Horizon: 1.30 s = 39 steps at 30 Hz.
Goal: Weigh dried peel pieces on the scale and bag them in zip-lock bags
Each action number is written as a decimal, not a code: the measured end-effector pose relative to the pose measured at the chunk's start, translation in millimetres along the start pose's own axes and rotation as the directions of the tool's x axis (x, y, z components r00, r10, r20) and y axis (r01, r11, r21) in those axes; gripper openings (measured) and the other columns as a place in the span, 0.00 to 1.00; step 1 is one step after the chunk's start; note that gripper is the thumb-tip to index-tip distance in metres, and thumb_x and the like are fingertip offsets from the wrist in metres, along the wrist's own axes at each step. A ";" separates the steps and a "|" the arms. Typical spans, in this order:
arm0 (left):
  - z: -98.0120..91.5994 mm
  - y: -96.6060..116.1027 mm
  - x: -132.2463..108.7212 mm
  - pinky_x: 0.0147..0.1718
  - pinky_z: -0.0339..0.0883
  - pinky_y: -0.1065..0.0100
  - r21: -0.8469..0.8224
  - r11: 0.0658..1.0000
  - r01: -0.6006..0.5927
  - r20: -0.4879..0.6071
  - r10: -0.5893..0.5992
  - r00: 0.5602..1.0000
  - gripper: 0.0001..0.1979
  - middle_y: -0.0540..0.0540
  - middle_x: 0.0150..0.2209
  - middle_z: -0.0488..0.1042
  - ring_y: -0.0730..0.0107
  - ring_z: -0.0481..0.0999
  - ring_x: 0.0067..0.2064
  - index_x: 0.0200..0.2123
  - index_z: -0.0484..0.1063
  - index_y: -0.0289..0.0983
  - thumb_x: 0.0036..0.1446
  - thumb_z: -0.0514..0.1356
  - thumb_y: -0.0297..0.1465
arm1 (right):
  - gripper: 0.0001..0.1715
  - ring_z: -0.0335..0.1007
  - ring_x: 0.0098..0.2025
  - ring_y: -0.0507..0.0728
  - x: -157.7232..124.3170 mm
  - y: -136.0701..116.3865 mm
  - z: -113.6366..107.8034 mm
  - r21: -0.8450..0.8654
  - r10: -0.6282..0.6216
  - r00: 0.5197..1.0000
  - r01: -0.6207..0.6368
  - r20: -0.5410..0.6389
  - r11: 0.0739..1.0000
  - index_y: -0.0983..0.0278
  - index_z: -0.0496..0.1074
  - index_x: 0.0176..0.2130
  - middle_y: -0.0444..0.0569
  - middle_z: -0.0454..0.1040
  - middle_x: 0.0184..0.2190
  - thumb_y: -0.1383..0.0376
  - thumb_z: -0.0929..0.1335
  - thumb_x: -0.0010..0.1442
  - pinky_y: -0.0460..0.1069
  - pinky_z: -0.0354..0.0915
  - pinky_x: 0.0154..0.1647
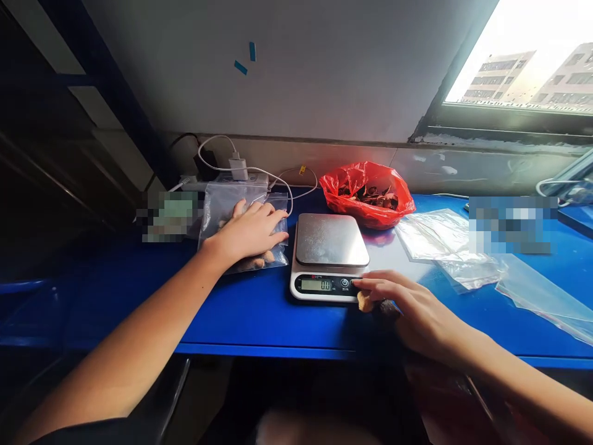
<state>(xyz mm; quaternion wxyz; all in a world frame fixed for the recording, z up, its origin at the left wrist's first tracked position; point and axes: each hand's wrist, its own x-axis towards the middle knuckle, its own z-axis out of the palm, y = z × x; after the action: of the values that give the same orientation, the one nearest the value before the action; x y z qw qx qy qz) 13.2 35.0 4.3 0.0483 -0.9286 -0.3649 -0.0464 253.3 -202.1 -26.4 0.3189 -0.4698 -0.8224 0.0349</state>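
A small white kitchen scale [330, 256] with a bare steel pan stands on the blue table [259, 321]; its display reads zero. My right hand [407, 309] reaches to the scale's front right corner, the forefinger on a button, the other fingers curled round small brown pieces [370, 303]. My left hand [248, 232] lies flat, fingers spread, on a filled clear zip bag [222, 207] left of the scale.
A red plastic bag [368, 193] with dark dried pieces sits behind the scale. Empty clear bags [445, 244] lie to the right. A charger and white cables [238, 165] run along the wall. A window is at the upper right.
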 end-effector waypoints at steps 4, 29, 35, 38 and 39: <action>2.2 0.1 0.8 0.64 0.40 0.39 0.021 1.000 0.003 0.000 -0.003 1.000 0.23 0.41 0.53 0.71 0.49 0.65 0.59 0.58 0.68 0.42 0.63 0.54 0.42 | 0.27 0.70 0.59 0.60 -5.0 0.3 7.3 -0.148 -0.034 0.996 0.022 -0.077 0.989 0.58 0.64 0.51 0.53 0.79 0.47 0.80 0.57 0.57 0.58 0.73 0.50; -2.4 2.5 2.1 0.63 0.42 0.39 0.044 0.999 -0.007 0.033 0.005 0.999 0.21 0.42 0.53 0.71 0.51 0.66 0.58 0.58 0.67 0.43 0.64 0.53 0.41 | 0.10 0.73 0.30 0.52 96.1 35.7 -26.1 0.145 0.372 0.927 -0.375 0.042 0.916 0.65 0.74 0.38 0.48 0.78 0.32 0.62 0.65 0.61 0.48 0.67 0.31; -3.5 4.0 -1.5 0.64 0.41 0.38 0.042 0.999 -0.018 0.035 0.017 0.999 0.21 0.41 0.53 0.71 0.51 0.66 0.59 0.58 0.68 0.43 0.65 0.52 0.41 | 0.19 0.71 0.28 0.51 94.7 49.6 -9.1 0.202 0.445 0.893 -0.425 -0.068 0.883 0.65 0.70 0.48 0.50 0.75 0.38 0.59 0.66 0.60 0.49 0.68 0.31; -4.1 4.6 -2.1 0.63 0.41 0.37 0.052 0.998 -0.022 0.041 0.020 0.999 0.21 0.40 0.54 0.70 0.51 0.66 0.59 0.58 0.67 0.42 0.65 0.52 0.41 | 0.14 0.71 0.32 0.52 83.6 54.6 -6.4 0.125 0.392 0.897 -0.373 -0.205 0.919 0.64 0.71 0.44 0.50 0.74 0.37 0.61 0.63 0.61 0.49 0.68 0.33; -4.2 4.6 -2.0 0.63 0.41 0.37 0.055 0.998 -0.023 0.044 0.020 0.999 0.21 0.40 0.54 0.70 0.51 0.66 0.59 0.58 0.67 0.42 0.65 0.52 0.40 | 0.13 0.71 0.33 0.52 81.2 55.9 -6.5 0.097 0.371 0.899 -0.358 -0.234 0.929 0.64 0.72 0.43 0.50 0.74 0.37 0.62 0.63 0.61 0.49 0.67 0.33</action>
<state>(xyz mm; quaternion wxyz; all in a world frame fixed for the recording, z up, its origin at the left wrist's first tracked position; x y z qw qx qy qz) 14.7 29.7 8.0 0.0668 -0.9316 -0.3571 -0.0154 270.1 -108.0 -1.2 0.4188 -0.6075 -0.6726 0.0560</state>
